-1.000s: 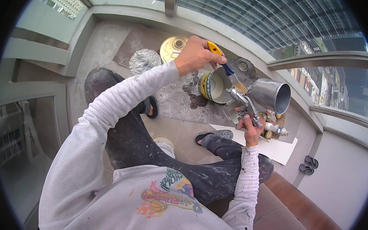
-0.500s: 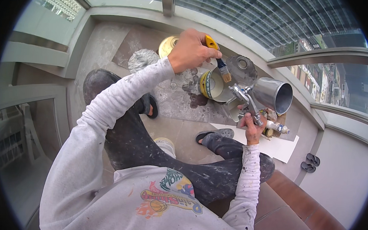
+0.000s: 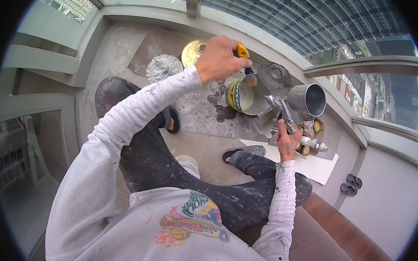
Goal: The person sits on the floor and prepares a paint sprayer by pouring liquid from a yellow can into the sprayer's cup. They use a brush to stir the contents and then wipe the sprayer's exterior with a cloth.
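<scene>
My left hand [image 3: 218, 60] is closed on a small paintbrush with a yellow handle [image 3: 245, 62], its bristles pointing down over an open paint can [image 3: 245, 95] with white paint inside. My right hand [image 3: 288, 140] grips the handle of a metal spray gun [image 3: 285, 113], whose open silver cup [image 3: 308, 100] tilts to the right. The gun hangs just right of the paint can. I sit on the floor with legs in dark, paint-flecked trousers and sandals.
A grey stained board [image 3: 205, 114] lies under the can. A gold can lid [image 3: 194, 51] and a crumpled grey rag [image 3: 163, 67] lie at the back. A grey round lid [image 3: 274, 77] leans behind the can. White paper [image 3: 316, 167] and sandals [image 3: 351, 184] lie right. Glass railing surrounds the balcony.
My left hand has lifted the brush out of the paint can and up toward the back. The spray gun in my right hand has stayed almost still.
</scene>
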Motion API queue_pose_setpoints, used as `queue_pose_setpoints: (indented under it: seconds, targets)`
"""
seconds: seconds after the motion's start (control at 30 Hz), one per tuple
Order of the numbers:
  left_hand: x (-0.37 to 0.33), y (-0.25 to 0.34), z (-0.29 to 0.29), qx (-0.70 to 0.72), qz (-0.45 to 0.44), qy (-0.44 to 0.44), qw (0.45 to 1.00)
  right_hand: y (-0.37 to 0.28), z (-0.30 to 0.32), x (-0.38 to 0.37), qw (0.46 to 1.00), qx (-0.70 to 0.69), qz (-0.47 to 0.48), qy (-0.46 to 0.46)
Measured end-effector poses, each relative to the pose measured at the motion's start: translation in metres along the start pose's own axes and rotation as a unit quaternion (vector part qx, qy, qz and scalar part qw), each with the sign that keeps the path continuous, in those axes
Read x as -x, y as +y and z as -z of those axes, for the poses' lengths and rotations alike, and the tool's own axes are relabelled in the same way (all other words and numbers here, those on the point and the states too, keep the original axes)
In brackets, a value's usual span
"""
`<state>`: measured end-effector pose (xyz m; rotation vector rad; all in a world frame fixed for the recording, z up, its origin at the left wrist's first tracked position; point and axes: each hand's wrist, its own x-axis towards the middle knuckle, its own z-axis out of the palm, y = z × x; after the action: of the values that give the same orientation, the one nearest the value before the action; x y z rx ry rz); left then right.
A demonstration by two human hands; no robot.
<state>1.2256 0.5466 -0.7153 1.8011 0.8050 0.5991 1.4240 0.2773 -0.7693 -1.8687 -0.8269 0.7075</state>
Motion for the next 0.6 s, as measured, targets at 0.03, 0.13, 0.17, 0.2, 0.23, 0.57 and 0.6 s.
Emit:
queue_pose_setpoints:
  seconds: [0.03, 0.13, 0.17, 0.2, 0.23, 0.57, 0.6]
  targets:
    - [0.000, -0.002, -0.001, -0.007, -0.008, 0.006, 1.000, 0.009, 0.000, -0.003, 0.999, 0.038, -0.002, 0.009]
    - [0.000, -0.002, -0.003, -0.026, -0.036, 0.026, 0.999, 0.013, -0.005, -0.007, 0.991, 0.120, 0.028, 0.053]
    - [0.000, 0.001, -0.002, -0.032, -0.046, 0.033, 0.998, 0.012, -0.008, -0.007, 0.986, 0.142, 0.045, 0.069]
    - [0.001, 0.004, -0.001, -0.031, -0.042, 0.029, 0.998, 0.012, -0.007, -0.006, 0.985, 0.154, 0.039, 0.073]
    - [0.001, 0.008, 0.000, -0.031, -0.037, 0.024, 0.999, 0.011, -0.007, -0.005, 0.983, 0.166, 0.033, 0.078]
    - [0.001, 0.008, -0.008, -0.016, -0.080, 0.055, 0.995, -0.003, -0.007, -0.004, 0.967, 0.220, 0.029, 0.124]
    - [0.001, 0.007, -0.009, -0.015, -0.081, 0.055, 0.995, -0.003, -0.007, -0.004, 0.967, 0.221, 0.025, 0.127]
